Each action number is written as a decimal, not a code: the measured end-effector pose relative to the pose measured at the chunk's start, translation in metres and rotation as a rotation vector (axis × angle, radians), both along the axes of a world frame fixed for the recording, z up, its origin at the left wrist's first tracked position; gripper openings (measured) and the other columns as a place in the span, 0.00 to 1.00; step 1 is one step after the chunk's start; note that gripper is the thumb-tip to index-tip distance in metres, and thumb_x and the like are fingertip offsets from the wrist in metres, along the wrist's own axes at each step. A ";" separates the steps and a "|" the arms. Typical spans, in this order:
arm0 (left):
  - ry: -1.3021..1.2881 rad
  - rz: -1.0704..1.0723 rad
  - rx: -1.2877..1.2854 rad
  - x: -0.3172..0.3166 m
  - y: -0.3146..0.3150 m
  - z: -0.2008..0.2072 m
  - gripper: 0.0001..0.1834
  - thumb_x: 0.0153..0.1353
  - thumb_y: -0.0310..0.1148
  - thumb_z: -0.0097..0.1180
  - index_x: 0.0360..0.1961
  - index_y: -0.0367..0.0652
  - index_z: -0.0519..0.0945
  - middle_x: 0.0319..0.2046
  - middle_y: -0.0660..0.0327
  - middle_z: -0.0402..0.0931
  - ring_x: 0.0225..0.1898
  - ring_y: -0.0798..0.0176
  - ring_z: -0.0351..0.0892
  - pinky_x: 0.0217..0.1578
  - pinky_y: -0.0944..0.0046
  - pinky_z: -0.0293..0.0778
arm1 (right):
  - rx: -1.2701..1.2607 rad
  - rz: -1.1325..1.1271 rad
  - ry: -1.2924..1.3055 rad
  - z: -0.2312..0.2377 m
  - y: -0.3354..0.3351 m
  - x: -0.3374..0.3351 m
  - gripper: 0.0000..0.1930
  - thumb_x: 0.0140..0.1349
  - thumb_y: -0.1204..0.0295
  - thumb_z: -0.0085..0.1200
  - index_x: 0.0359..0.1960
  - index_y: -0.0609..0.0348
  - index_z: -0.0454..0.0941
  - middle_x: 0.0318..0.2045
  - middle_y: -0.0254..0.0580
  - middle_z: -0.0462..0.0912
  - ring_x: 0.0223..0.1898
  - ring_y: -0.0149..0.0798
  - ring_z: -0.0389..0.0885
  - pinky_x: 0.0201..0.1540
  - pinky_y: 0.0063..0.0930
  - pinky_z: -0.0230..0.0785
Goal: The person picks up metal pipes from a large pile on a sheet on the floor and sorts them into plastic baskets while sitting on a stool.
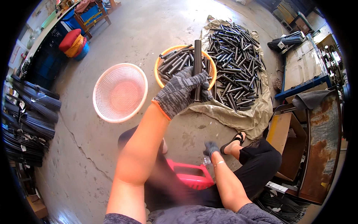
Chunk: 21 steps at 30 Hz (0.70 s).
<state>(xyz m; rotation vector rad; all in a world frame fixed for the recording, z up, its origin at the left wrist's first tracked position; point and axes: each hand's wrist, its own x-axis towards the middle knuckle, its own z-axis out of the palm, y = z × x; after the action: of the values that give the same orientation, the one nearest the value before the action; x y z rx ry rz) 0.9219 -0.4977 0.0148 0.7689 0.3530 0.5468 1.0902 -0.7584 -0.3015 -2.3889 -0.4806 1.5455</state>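
A dark metal tube (197, 59) stands nearly upright in my left hand (182, 89), which wears a grey knitted glove with an orange cuff. The fingers are wrapped round its lower part. Just behind it, an orange-yellow basket (158, 77) holds several similar dark tubes. My right hand (211, 148), also gloved in grey, is low between my knees, above a pink-red plastic stool (192, 179). Its fingers are small and foreshortened, so their pose is unclear. Something clear and shiny (206, 160) lies close beneath that hand.
A pinkish-white basket (120, 93) with nothing in it sits left of the orange one. Many loose tubes (236, 63) lie heaped on a beige cloth (257, 115) at the far right. Bundled dark rods (31, 119) line the left side. A cardboard box (289, 145) stands at right.
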 end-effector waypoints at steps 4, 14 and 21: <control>0.038 0.024 0.050 -0.001 0.001 -0.002 0.12 0.63 0.33 0.52 0.43 0.37 0.72 0.28 0.59 0.75 0.29 0.62 0.79 0.35 0.60 0.80 | 0.873 -0.419 0.250 0.180 0.127 -0.021 0.31 0.61 0.54 0.53 0.61 0.56 0.59 0.51 0.42 0.72 0.21 0.36 0.79 0.19 0.22 0.72; 0.158 -0.007 0.091 0.006 -0.004 -0.009 0.10 0.60 0.35 0.56 0.39 0.42 0.74 0.28 0.61 0.76 0.28 0.66 0.77 0.31 0.63 0.77 | 0.930 -0.009 0.035 0.106 0.089 -0.030 0.12 0.66 0.66 0.44 0.38 0.60 0.77 0.34 0.39 0.80 0.36 0.33 0.77 0.36 0.26 0.73; 0.323 -0.177 0.448 0.017 -0.024 -0.014 0.13 0.61 0.39 0.55 0.42 0.44 0.73 0.27 0.65 0.75 0.26 0.72 0.72 0.27 0.71 0.72 | 0.482 -0.042 0.125 0.054 0.049 -0.021 0.14 0.59 0.63 0.54 0.41 0.57 0.72 0.36 0.43 0.77 0.32 0.37 0.79 0.29 0.34 0.70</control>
<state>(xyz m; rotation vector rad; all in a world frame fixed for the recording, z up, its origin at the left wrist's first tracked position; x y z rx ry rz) 0.9393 -0.5216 0.0007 1.3159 0.4614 0.3343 1.0690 -0.7096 -0.2480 -1.9136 -0.6807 1.3621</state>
